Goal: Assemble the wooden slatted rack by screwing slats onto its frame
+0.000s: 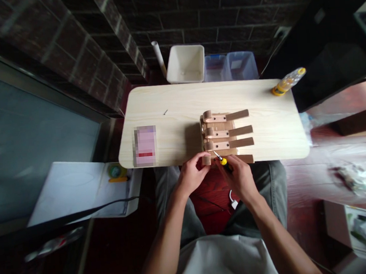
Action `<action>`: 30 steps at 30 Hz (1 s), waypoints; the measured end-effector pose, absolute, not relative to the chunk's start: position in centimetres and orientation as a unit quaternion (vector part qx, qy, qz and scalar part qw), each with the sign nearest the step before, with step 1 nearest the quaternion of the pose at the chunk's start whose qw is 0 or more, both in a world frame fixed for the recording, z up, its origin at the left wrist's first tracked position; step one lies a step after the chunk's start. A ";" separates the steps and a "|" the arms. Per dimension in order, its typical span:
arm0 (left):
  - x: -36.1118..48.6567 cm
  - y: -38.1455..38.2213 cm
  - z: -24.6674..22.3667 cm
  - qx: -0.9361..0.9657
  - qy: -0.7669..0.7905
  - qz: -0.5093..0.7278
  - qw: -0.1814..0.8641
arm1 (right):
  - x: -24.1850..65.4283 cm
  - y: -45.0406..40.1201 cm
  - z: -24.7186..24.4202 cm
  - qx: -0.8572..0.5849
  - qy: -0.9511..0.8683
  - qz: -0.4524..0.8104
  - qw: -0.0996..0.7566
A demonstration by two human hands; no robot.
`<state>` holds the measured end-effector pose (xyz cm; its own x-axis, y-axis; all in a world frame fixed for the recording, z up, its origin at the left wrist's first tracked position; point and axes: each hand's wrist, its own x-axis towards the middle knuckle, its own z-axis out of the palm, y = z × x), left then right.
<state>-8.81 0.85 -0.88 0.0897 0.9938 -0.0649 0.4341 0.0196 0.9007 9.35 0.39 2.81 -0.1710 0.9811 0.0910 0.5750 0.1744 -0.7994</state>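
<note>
Several wooden hooks lie in rows across a brown block (218,127) at the table's front edge. Each hook has a curled left end and a straight arm reaching right, and dark screw holes show on the farther ones. My left hand (192,174) is closed on the curled end of the nearest wooden hook (206,161). A small screwdriver (224,161) with a yellow and black handle is held in my right hand (239,175), its metal shaft pointing up and left over the nearest hooks. My fingers partly hide the nearest hook's middle.
On the pale table (167,98) lie a dark screw-like piece (165,112) and a pixelated pink packet (146,146). A clear bottle with yellow ends (288,82) stands at the back right. Behind the table are a white bin (185,63) and clear plastic bins (241,65).
</note>
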 end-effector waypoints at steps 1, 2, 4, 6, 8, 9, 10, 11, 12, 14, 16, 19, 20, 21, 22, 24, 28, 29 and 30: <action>-8.8 0.8 -0.8 0.612 0.581 0.344 0.412 | 9.3 0.3 2.8 -0.559 -0.698 0.314 0.318; -8.8 0.8 -0.8 0.612 0.579 0.348 0.412 | 9.2 0.2 2.8 -0.559 -0.700 0.313 0.315; -8.8 0.8 -0.7 0.611 0.577 0.354 0.411 | 9.1 0.1 2.8 -0.560 -0.702 0.313 0.309; -8.9 0.8 -0.8 0.610 0.574 0.358 0.412 | 8.9 0.2 2.8 -0.565 -0.704 0.307 0.302; -8.9 0.8 -0.9 0.612 0.571 0.359 0.413 | 8.6 0.3 2.8 -0.571 -0.705 0.299 0.296; -9.0 0.8 -1.0 0.614 0.570 0.359 0.412 | 8.5 0.3 2.8 -0.572 -0.707 0.295 0.293; -9.0 0.8 -1.0 0.615 0.569 0.360 0.411 | 8.4 0.4 2.8 -0.573 -0.708 0.294 0.290; -9.1 0.8 -1.1 0.616 0.569 0.360 0.408 | 8.3 0.4 2.8 -0.572 -0.709 0.293 0.288; -9.1 0.8 -1.1 0.617 0.569 0.361 0.406 | 8.1 0.4 2.8 -0.572 -0.711 0.294 0.286; -9.1 0.7 -1.0 0.617 0.567 0.365 0.405 | 8.0 0.4 2.9 -0.573 -0.710 0.292 0.285; -9.2 0.7 -0.9 0.618 0.562 0.366 0.409 | 8.0 0.2 3.0 -0.578 -0.706 0.287 0.290; -9.1 0.6 -0.9 0.618 0.560 0.365 0.414 | 8.1 0.0 3.1 -0.585 -0.700 0.284 0.295; -9.1 0.6 -1.0 0.618 0.559 0.366 0.414 | 8.2 0.0 3.1 -0.587 -0.698 0.285 0.296; -9.1 0.6 -1.1 0.618 0.557 0.369 0.415 | 8.2 -0.1 3.1 -0.588 -0.695 0.288 0.297; -9.0 0.6 -1.1 0.618 0.555 0.372 0.415 | 8.2 -0.1 3.1 -0.590 -0.691 0.292 0.299; -9.0 0.6 -1.2 0.618 0.551 0.377 0.414 | 8.3 -0.1 3.1 -0.592 -0.684 0.303 0.302; -8.9 0.6 -1.2 0.620 0.548 0.381 0.412 | 8.4 -0.2 3.2 -0.594 -0.670 0.324 0.304; -8.9 0.6 -1.1 0.621 0.545 0.383 0.413 | 8.4 -0.3 3.3 -0.597 -0.668 0.326 0.303; -8.9 0.6 -1.1 0.621 0.542 0.385 0.415 | 8.4 -0.3 3.4 -0.599 -0.666 0.327 0.302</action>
<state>-8.86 0.55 -1.08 0.1167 0.9928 0.0284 0.3540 -0.0683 0.9328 8.41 -0.33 3.39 -0.1008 0.9949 0.0096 0.5998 0.0685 -0.7972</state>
